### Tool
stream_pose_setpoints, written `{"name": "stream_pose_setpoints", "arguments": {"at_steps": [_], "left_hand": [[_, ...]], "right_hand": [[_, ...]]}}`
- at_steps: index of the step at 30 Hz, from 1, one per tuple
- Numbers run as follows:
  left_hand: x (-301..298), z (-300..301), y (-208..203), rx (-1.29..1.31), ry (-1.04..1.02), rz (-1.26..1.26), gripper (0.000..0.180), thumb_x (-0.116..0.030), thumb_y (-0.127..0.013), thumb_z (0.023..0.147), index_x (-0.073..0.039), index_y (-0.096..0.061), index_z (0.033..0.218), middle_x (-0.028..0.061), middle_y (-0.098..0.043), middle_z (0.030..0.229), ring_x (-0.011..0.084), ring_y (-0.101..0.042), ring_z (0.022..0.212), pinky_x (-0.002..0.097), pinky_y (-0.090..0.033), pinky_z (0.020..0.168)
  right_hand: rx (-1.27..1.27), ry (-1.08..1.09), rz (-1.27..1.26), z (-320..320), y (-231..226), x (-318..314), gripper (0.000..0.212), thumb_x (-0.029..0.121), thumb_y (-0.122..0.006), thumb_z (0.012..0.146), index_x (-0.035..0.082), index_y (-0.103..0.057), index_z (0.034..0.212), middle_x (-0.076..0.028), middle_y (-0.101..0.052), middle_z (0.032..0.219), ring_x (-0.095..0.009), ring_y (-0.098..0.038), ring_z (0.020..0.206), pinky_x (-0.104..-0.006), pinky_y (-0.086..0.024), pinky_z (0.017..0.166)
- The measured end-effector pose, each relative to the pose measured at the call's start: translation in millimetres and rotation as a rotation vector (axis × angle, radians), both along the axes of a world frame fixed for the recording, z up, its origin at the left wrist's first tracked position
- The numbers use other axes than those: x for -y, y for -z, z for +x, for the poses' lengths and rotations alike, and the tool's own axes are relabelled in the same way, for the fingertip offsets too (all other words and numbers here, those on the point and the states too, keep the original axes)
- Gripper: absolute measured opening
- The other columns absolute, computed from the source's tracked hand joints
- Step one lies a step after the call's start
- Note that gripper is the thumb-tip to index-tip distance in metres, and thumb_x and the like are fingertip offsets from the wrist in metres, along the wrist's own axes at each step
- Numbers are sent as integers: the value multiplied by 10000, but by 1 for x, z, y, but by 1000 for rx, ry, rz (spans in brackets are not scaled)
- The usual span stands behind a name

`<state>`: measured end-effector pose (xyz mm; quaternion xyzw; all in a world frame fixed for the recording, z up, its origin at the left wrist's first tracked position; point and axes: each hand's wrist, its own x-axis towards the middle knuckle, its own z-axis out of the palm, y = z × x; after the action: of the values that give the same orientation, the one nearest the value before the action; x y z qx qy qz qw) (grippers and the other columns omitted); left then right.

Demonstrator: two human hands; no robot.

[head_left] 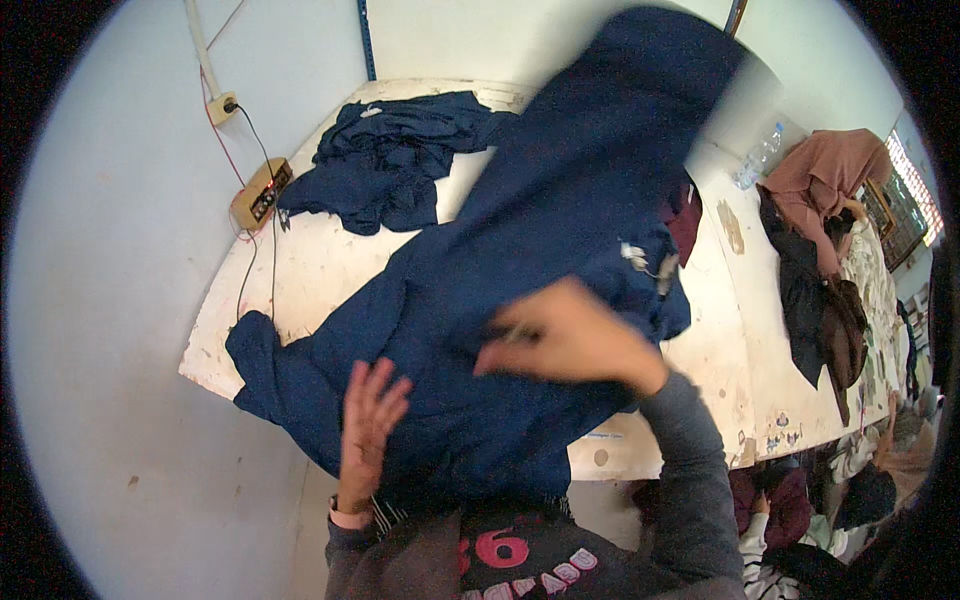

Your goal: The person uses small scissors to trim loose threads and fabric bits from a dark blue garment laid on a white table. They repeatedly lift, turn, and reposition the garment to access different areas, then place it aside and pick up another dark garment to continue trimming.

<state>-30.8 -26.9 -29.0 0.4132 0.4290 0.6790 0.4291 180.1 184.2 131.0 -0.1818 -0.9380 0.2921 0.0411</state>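
Note:
A large navy blue garment (420, 290) spreads across the table in front of me. Its far end rises off the tabletop and is smeared by motion, while its near edge hangs over toward my lap. My left hand (370, 425) is open over the near left part of the cloth, fingers spread. Above the middle of the garment, my right hand (570, 335) is curled with thumb and fingers close together. Something small and pale shows between them, too blurred to name. A white tag (633, 255) lies on the cloth beyond my right hand.
Crumpled navy garments (385, 160) lie at the far left of the white table (715, 400). A power strip (262, 195) with cables sits at the left edge by the wall. At right are a plastic bottle (760, 157) and a person in a pink head covering (830, 170).

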Motion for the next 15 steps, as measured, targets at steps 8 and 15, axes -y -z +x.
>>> {"name": "stream_pose_setpoints", "arguments": {"at_steps": [8,15], "left_hand": [[36,-65,79,454,-279,214,663,-460,-485,1059,-77,-324,1575,112,-379,1613,312,-359,1484,496,-279,1225],[47,-69,60,662,-505,161,526,-331,-504,1072,-62,-422,1517,146,-505,1511,308,-495,1381,492,-395,1163]], "right_hand": [[-76,-172,239,-6,130,76,638,135,-711,782,214,-574,1401,-106,-440,1583,-269,-731,761,-380,-584,618],[66,381,432,41,195,33,777,157,-750,748,285,-517,1477,-55,-368,1636,-246,-708,654,-336,-578,594]]}}
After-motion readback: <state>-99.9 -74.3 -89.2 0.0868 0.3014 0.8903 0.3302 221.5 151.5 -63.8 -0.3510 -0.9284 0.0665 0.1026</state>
